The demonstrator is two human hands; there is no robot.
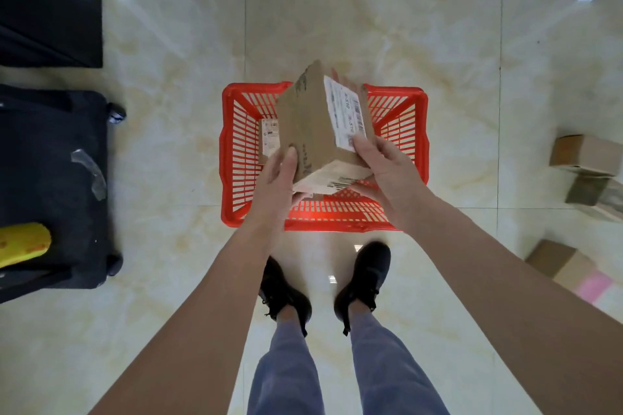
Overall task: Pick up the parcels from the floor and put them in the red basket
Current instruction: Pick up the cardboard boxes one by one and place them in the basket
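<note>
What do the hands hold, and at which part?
A cardboard parcel, held above the red basket: left hand and right hand grip its near end.

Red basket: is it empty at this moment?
No. Inside the red basket a labelled parcel already lies, partly hidden behind the box held in both hands.

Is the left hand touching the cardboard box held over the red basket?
Touching. The head view shows the left hand with its thumb pressed against the cardboard box side.
</note>
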